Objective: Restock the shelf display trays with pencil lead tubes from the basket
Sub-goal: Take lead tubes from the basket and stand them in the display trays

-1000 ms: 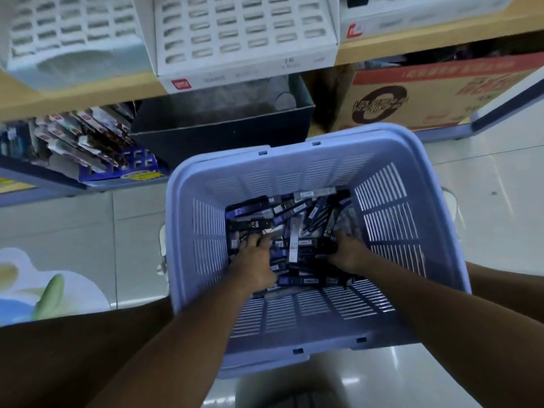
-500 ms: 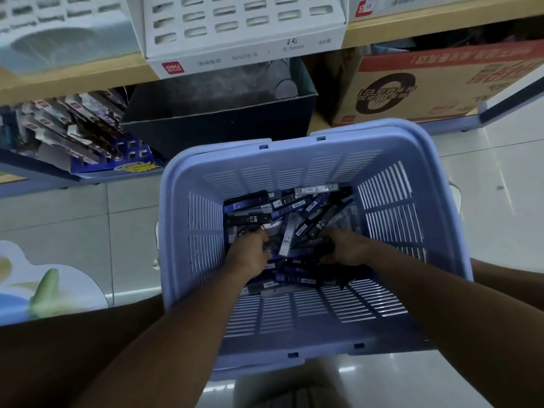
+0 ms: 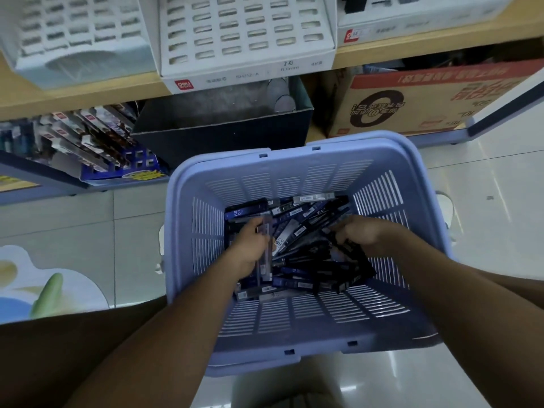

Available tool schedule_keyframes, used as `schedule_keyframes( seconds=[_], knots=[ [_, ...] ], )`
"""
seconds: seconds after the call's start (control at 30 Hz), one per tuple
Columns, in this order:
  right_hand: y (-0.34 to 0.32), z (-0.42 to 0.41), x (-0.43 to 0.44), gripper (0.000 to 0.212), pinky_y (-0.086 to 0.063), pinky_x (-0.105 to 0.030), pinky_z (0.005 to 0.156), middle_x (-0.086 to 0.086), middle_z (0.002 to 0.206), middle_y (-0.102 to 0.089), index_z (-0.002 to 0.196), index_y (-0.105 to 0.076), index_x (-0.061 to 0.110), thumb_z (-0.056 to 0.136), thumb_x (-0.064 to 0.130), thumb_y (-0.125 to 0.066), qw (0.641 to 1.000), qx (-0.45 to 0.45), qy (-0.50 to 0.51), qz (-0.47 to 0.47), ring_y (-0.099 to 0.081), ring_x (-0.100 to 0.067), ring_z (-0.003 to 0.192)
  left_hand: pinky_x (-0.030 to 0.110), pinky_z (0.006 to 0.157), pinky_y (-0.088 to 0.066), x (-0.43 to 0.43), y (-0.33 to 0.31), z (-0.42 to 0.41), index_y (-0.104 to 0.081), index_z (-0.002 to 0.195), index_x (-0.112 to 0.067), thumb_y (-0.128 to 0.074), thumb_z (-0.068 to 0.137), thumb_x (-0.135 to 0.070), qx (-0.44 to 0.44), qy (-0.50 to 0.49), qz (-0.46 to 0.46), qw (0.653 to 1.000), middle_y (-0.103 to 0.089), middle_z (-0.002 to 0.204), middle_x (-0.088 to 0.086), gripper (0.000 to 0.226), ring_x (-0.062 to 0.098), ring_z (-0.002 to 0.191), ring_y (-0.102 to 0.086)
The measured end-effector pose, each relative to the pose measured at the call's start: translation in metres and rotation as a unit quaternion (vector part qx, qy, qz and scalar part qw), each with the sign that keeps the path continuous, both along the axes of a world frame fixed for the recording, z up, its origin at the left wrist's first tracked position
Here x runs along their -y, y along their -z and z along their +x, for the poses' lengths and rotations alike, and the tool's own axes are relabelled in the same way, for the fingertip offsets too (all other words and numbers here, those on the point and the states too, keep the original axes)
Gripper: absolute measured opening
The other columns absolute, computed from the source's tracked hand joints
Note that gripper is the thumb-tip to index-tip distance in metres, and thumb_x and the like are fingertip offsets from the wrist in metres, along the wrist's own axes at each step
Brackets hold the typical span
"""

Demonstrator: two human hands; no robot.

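A lilac slotted basket (image 3: 294,172) sits low in front of me with a heap of dark pencil lead tubes (image 3: 306,269) on its bottom. Both hands are down inside it. My left hand (image 3: 253,245) is closed around a few tubes that stick out past its fingers. My right hand (image 3: 359,234) is curled over a bunch of tubes at the right of the heap. On the wooden shelf above stand white display trays (image 3: 247,33) with rows of empty slots.
A second slotted tray (image 3: 73,39) stands at the upper left. Below the shelf are a dark open box (image 3: 223,134), a brown carton (image 3: 426,101) and a blue rack of packaged pens (image 3: 88,142). Glossy tiled floor lies on both sides.
Both hands have closed on tubes and lifted a little out of the heap. The view has tilted, so the shelf trays show more fully.
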State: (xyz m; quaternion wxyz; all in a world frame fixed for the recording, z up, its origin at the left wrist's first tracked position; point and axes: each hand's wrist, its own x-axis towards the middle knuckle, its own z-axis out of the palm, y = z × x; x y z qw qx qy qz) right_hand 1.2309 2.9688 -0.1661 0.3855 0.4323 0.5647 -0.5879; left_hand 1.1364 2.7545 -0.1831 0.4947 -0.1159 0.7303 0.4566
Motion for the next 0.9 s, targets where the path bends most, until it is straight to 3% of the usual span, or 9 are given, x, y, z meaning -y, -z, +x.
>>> schedule_keyframes(
  seconds=[0.03,0.1,0.2,0.3,0.4,0.5,0.6,0.73,0.9],
  knots=[
    [-0.006,0.000,0.001,0.015,-0.050,-0.030,0.049,-0.019,0.073,-0.055,0.085,-0.055,-0.004,0.090,-0.009,-0.041,0.999,0.001,0.052,-0.002,-0.053,-0.026,0.055,0.033,0.072,-0.052,-0.001,-0.007,-0.002,-0.052,0.119,-0.026,-0.039,0.097,0.007,0.046,-0.070,0.036,0.996,-0.058,0.103,0.011,0.041,0.019,0.080,-0.055],
    [-0.014,-0.003,0.008,0.019,-0.043,-0.024,0.045,-0.014,0.063,-0.049,0.085,-0.057,-0.001,0.086,-0.007,-0.039,0.990,-0.013,0.141,-0.010,-0.047,-0.021,0.046,0.031,0.064,-0.051,-0.004,-0.021,-0.006,-0.052,0.127,-0.020,-0.038,0.098,0.008,0.119,-0.177,0.106,0.971,-0.057,0.094,0.010,0.043,0.020,0.074,-0.055],
    [-0.032,-0.015,0.033,0.025,-0.053,-0.030,0.051,-0.013,0.057,-0.051,0.084,-0.056,0.004,0.087,-0.009,-0.035,0.973,-0.054,0.222,-0.044,-0.061,-0.027,0.057,0.036,0.067,-0.051,-0.012,-0.041,-0.009,-0.050,0.134,-0.018,-0.037,0.097,0.008,0.152,-0.240,0.178,0.942,-0.058,0.086,0.009,0.047,0.021,0.074,-0.058],
    [-0.058,-0.025,0.058,0.028,-0.057,-0.046,0.067,-0.018,0.077,-0.062,0.090,-0.059,0.006,0.090,-0.007,-0.034,0.964,-0.105,0.216,-0.113,-0.062,-0.034,0.078,0.037,0.069,-0.051,-0.024,-0.065,-0.006,-0.045,0.139,-0.020,-0.035,0.096,0.008,0.136,-0.279,0.221,0.925,-0.060,0.094,0.011,0.052,0.022,0.080,-0.061],
    [-0.079,-0.028,0.071,0.019,-0.056,-0.044,0.062,-0.019,0.092,-0.069,0.102,-0.064,0.008,0.099,0.008,-0.045,0.953,-0.156,0.201,-0.164,-0.065,-0.034,0.077,0.037,0.069,-0.050,-0.032,-0.089,-0.003,-0.049,0.133,-0.020,-0.035,0.096,0.009,0.091,-0.296,0.220,0.925,-0.060,0.092,0.012,0.049,0.021,0.079,-0.059],
    [-0.099,-0.027,0.080,0.026,-0.048,-0.031,0.048,-0.016,0.077,-0.068,0.112,-0.061,0.008,0.102,0.029,-0.049,0.954,-0.208,0.176,-0.126,-0.061,-0.026,0.059,0.035,0.064,-0.052,-0.035,-0.116,0.002,-0.056,0.121,-0.018,-0.040,0.095,0.008,0.030,-0.273,0.202,0.940,-0.063,0.103,0.012,0.040,0.025,0.086,-0.062],
    [-0.118,-0.024,0.081,0.038,-0.044,-0.026,0.043,-0.017,0.081,-0.064,0.117,-0.059,0.008,0.100,0.041,-0.051,0.960,-0.247,0.111,-0.066,-0.053,-0.019,0.051,0.025,0.050,-0.052,-0.030,-0.142,0.009,-0.059,0.111,-0.018,-0.045,0.094,0.005,-0.033,-0.211,0.189,0.959,-0.066,0.097,0.008,0.031,0.020,0.080,-0.064],
    [-0.149,-0.015,0.070,0.048,-0.040,-0.025,0.043,-0.016,0.076,-0.066,0.108,-0.061,0.004,0.092,0.050,-0.058,0.957,-0.274,0.070,-0.059,-0.047,-0.018,0.045,0.028,0.075,-0.054,-0.015,-0.168,-0.003,-0.063,0.090,-0.024,-0.068,0.086,-0.013,-0.183,-0.028,0.108,0.977,-0.068,0.094,0.006,0.013,0.015,0.080,-0.064],
    [-0.194,-0.015,0.065,0.037,-0.039,-0.022,0.040,-0.015,0.072,-0.065,0.105,-0.065,0.007,0.093,0.042,-0.057,0.945,-0.311,0.065,-0.076,-0.047,-0.017,0.043,0.019,0.061,-0.053,-0.002,-0.224,-0.025,-0.072,0.092,-0.011,-0.075,0.081,-0.016,-0.166,0.043,0.121,0.978,-0.070,0.080,0.004,0.012,0.010,0.069,-0.063]
  ],
)
